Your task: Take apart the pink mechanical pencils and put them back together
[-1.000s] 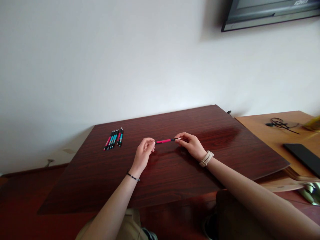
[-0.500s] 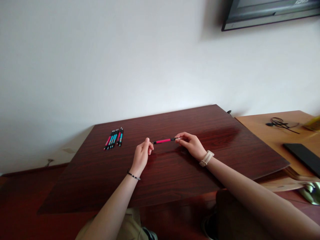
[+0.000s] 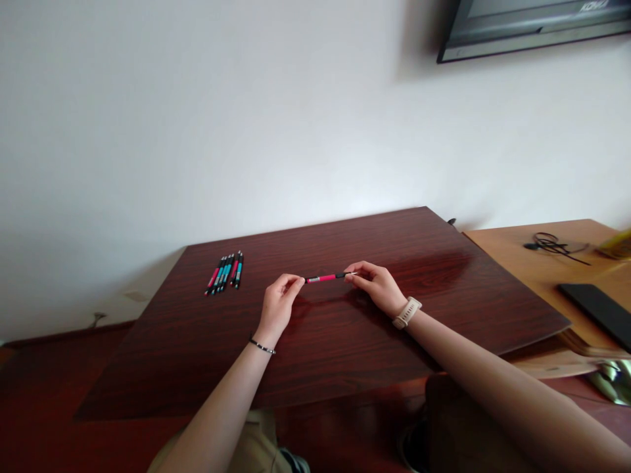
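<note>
Your two hands hold a slim pink pen (image 3: 325, 278) level just above the dark table (image 3: 444, 289), near its middle. Your left hand (image 3: 279, 305) pinches the black end between thumb and fingertips, narrow and closed on it; your right hand (image 3: 377, 286) pinches the opposite end, where a thin pale tip shows past the fingers.

The grip at both ends is light and small. If you pull the ends apart unevenly, the pen may slip from one pinch and drop to the tabletop, and a round barrel on so glossy a surface is likely to roll. A loose small part, if one comes free, would be hard to spot against the dark grain.

The pen is a narrow cylinder, pink at the waist and black at the ends, with a smooth, plastic look. The table is polished reddish-brown wood grain that mirrors the wall's light. A row of similar pens (image 3: 225, 272), pink and teal, lies side by side near the far left corner, well apart from your hands. On your right wrist sits a pale watch (image 3: 407, 313); on the left, a thin dark bracelet (image 3: 261, 346).
</note>
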{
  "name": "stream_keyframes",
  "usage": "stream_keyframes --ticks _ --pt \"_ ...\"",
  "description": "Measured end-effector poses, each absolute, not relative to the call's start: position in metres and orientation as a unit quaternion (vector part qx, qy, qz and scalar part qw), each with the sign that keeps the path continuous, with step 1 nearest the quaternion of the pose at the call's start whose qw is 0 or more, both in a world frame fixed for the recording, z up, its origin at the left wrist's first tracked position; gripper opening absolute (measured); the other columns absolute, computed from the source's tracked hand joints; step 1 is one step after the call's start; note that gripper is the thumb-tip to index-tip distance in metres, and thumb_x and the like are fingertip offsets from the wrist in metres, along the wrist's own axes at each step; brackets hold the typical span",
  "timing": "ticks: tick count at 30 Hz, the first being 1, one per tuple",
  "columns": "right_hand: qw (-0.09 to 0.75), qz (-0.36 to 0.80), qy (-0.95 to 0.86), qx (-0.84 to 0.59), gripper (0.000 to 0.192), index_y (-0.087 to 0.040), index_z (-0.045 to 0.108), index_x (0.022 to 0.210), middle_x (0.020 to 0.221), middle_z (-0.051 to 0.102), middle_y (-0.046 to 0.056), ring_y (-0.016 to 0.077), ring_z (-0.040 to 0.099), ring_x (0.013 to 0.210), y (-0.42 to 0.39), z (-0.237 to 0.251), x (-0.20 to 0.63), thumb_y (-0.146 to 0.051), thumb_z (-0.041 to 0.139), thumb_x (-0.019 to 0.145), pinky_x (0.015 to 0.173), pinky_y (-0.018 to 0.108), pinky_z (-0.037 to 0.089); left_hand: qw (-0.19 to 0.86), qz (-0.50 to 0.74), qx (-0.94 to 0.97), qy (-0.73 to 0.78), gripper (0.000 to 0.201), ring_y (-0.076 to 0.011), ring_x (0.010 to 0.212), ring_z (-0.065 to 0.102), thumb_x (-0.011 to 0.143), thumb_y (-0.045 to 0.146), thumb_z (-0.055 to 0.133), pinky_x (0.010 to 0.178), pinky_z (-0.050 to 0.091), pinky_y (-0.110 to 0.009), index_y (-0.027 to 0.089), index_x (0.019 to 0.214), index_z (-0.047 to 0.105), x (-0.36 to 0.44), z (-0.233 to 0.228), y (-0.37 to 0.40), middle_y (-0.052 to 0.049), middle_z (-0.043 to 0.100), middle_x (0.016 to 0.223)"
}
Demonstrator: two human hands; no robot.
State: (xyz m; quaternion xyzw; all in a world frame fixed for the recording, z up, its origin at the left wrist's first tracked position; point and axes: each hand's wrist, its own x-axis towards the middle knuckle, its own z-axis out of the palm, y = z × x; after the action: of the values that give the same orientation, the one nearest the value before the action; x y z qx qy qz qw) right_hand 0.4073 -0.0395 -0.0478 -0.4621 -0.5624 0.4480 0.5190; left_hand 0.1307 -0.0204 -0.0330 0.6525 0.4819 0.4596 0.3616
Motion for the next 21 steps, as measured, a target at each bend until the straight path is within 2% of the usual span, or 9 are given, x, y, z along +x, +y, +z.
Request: stream_keyframes --ticks 3,7,13,21 --pt "0.514 0.449 -0.566 -0.462 0.033 -0.023 0.076 0.105 0.092 0.078 0.004 0.0215 0.069 0.082 -0.040 -0.048 0.407 -0.050 0.081 0.087 0.071 0.032 0.052 0.370 0.443 0.651 0.493 0.035 -0.0189 0.077 0.063 0.098 0.052 0.067 0.073 0.047 -0.029 0.020 0.088 0.073 0.132 -0.033 -0.022 -0.003 0.070 0.080" --pt "0.513 0.450 -0.569 -0.459 0.031 -0.023 0.077 0.104 0.093 0.078 0.004 0.0213 0.070 0.083 -0.041 -0.047 0.407 -0.048 0.081 0.088 0.073 0.032 0.052 0.384 0.435 0.652 0.489 0.039 -0.0176 0.073 0.058 0.100 0.055 0.061 0.068 0.043 -0.028 0.020 0.086 0.069 0.133 -0.034 -0.022 -0.002 0.066 0.079" --pt "0.522 0.441 -0.559 -0.469 0.032 -0.022 0.077 0.105 0.090 0.076 0.003 0.0185 0.065 0.076 -0.039 -0.048 0.409 -0.048 0.082 0.087 0.068 0.030 0.048 0.415 0.475 0.604 0.487 0.046 -0.0137 0.060 0.044 0.103 0.055 0.056 0.058 0.037 -0.026 0.022 0.072 0.049 0.131 -0.043 -0.017 0.002 0.049 0.066" --pt "0.538 0.453 -0.543 -0.459 0.032 -0.022 0.077 0.104 0.092 0.078 0.004 0.0179 0.065 0.078 -0.037 -0.045 0.414 -0.047 0.084 0.086 0.070 0.030 0.048 0.401 0.504 0.589 0.488 0.046 -0.0127 0.061 0.043 0.106 0.051 0.053 0.059 0.036 -0.025 0.021 0.071 0.045 0.126 -0.044 -0.015 0.002 0.046 0.067"
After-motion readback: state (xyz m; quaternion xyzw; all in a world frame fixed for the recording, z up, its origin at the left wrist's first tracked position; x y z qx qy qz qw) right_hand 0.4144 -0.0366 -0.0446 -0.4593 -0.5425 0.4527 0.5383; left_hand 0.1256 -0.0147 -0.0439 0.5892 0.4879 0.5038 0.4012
